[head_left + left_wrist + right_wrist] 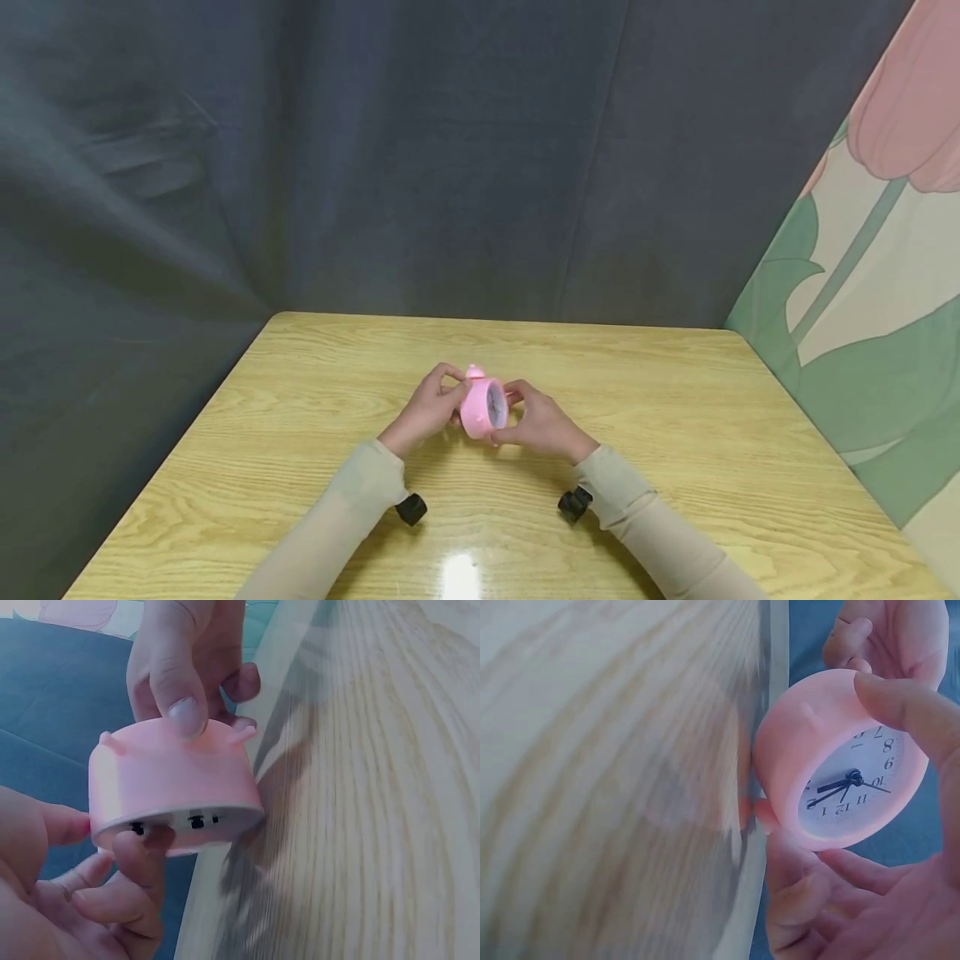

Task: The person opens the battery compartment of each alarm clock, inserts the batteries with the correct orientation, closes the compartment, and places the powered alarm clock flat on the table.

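A round pink alarm clock is held between my two hands over the table, its white dial turned to the right. In the right wrist view the numerals stand upside down. My right hand grips the clock by its rim, with the thumb on the side near two small pink feet and the fingers across from it. On the clock's other side, my left hand pinches it, a fingertip against the back near black knobs. Part of the back is hidden by those fingers.
The wood-grain table lies under both forearms. A dark cloth hangs behind its far edge, and a floral-patterned curtain borders the right side. Each wrist bears a small black camera.
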Available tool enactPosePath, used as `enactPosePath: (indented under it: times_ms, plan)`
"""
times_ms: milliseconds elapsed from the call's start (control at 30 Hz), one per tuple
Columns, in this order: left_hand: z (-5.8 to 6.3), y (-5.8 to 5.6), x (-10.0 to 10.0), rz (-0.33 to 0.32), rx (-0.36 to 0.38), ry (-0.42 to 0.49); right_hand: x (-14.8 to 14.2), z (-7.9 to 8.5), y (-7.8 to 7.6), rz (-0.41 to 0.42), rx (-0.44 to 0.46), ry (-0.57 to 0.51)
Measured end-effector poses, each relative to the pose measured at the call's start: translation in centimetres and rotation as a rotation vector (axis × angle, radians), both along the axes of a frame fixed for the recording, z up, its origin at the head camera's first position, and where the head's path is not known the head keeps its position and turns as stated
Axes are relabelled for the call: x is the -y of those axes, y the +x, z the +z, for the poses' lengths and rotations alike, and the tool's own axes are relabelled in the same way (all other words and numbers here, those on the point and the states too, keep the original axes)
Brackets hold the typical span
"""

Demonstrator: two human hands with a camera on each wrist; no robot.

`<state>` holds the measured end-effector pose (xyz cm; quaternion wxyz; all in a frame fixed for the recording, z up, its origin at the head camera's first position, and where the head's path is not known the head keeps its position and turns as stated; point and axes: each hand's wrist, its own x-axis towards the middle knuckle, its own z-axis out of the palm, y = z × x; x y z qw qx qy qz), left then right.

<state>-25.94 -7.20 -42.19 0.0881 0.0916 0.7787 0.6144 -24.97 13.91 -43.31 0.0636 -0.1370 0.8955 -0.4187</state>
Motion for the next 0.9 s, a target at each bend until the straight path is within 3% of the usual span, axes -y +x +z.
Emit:
enactPosePath:
  times_ms: [267,600,900]
  plan:
    - [-0.7,0.0,0.4,0.026,0.002,-0.066,-0.1,-0.1,0.0,-0.028,-0.072,0.033]
    - [-1.6,0.3,-0.1,0.01,0.002,-0.205,0.0,0.0,-0.1,-0.056,-0.073,0.056]
    - [-1.6,0.6,-0.7,-0.013,-0.139,-0.401,0.2,0.0,-0.3,-0.077,-0.089,0.056]
